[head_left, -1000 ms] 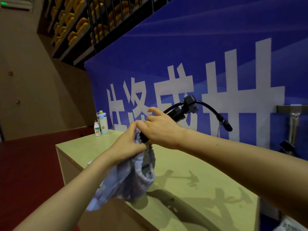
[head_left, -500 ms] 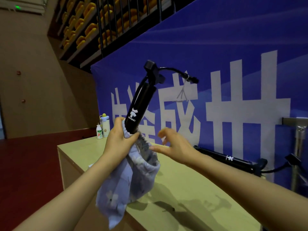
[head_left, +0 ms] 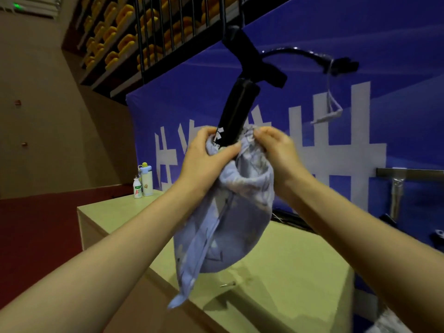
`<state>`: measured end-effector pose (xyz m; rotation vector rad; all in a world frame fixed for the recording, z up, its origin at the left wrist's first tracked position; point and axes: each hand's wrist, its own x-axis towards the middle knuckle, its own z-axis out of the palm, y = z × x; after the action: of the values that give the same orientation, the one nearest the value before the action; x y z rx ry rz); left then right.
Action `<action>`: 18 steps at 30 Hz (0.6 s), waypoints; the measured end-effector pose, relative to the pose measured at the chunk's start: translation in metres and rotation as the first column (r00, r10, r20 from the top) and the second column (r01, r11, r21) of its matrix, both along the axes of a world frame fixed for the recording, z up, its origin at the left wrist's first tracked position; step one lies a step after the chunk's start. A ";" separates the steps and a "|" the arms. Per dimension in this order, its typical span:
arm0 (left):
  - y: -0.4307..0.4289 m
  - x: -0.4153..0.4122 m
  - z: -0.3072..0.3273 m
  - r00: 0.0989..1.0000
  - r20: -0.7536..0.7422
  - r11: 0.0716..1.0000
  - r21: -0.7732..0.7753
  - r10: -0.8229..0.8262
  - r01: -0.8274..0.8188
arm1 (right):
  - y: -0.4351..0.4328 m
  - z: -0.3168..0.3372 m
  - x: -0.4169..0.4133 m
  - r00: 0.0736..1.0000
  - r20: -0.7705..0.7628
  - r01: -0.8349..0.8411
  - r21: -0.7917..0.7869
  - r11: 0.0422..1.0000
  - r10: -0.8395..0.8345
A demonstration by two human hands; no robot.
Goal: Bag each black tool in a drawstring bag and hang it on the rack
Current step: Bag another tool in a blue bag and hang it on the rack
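A black pump-like tool (head_left: 239,105) stands upright with its lower end inside a pale blue patterned drawstring bag (head_left: 228,222); its T-handle and black hose stick out above. My left hand (head_left: 206,155) grips the bag's mouth together with the tool's barrel. My right hand (head_left: 276,150) pinches the opposite edge of the bag's mouth. The bag hangs in the air above the light wooden table (head_left: 288,267). A second black tool (head_left: 293,219) lies on the table behind the bag, mostly hidden. A metal rack (head_left: 398,181) stands at the right.
Two small bottles (head_left: 143,181) stand at the table's far left corner. A blue banner with white characters (head_left: 312,145) hangs right behind the table. Red floor lies to the left. A small metal piece (head_left: 228,284) lies on the table under the bag.
The tool has sunk deeper into the bag. My right hand moved from open beside the bag to gripping its mouth. Bag and tool rose higher.
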<state>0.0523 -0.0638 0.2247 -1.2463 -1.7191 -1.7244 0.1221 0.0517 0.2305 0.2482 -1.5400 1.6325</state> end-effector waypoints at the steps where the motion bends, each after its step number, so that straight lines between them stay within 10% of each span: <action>1: 0.007 0.011 0.008 0.999 0.022 0.999 0.024 -0.044 0.043 | 0.002 0.008 0.012 0.999 -0.036 0.000 -0.017 1.000 0.000; 6: 0.049 0.061 0.041 0.933 0.246 0.962 0.148 -0.261 0.230 | 0.024 0.036 0.075 0.984 -0.172 -0.064 -0.065 0.996 0.052; 9: 0.075 0.086 0.040 0.862 0.297 0.909 0.206 -0.411 0.362 | 0.046 0.030 0.109 0.953 -0.184 0.261 0.095 0.961 -0.241; 15: 0.144 0.125 0.010 0.703 0.477 0.848 0.253 -0.528 0.466 | 0.098 -0.011 0.164 0.619 -0.285 0.761 0.450 0.468 -0.732; 18: 0.176 0.145 -0.010 0.649 0.521 0.820 0.210 -0.554 0.532 | 0.113 -0.028 0.188 0.618 -0.176 0.702 0.561 0.438 -0.766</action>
<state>0.1976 0.1118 0.2145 -1.4342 -1.6754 -2.7054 0.3098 0.1650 0.2029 -0.2029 -1.8355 0.4321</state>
